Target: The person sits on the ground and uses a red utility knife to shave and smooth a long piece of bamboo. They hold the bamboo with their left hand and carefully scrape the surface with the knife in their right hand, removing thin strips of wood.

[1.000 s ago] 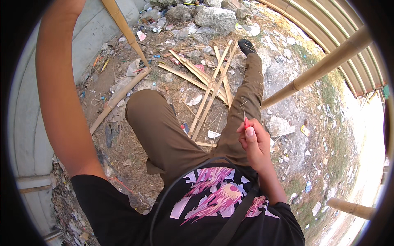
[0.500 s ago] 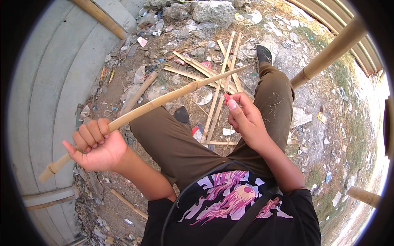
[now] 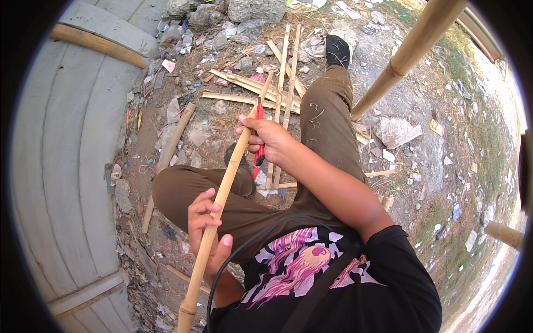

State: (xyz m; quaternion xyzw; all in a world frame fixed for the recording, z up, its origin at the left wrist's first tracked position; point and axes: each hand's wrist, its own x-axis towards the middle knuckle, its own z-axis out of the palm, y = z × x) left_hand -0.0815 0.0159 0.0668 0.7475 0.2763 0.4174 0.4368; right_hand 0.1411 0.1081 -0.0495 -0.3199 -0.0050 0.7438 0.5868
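A long split bamboo strip [image 3: 226, 180] slants upward across my lap, its lower end running past the bottom edge near my body. Lower down, my left hand [image 3: 221, 256] holds it in a loose grip, fingers curled over one side and thumb on the other. My right hand [image 3: 273, 140] grips a red utility knife [image 3: 260, 111] and at the same time touches the strip's upper part with its thumb and fingers. The knife lies nearly along the strip; its blade tip is too small to make out.
Several split bamboo strips [image 3: 284, 83] lie crossed between my feet. A round bamboo piece [image 3: 176, 136] lies beyond my left knee. A thick bamboo post [image 3: 397, 64] rises at right, a grey plank wall [image 3: 61, 166] at left. Rocks [image 3: 257, 10] and litter cover the ground.
The bamboo strip has swung from lying across to a steeper slant nearer my body. My left hand has moved right and loosened its fist; my right hand has come left onto the strip.
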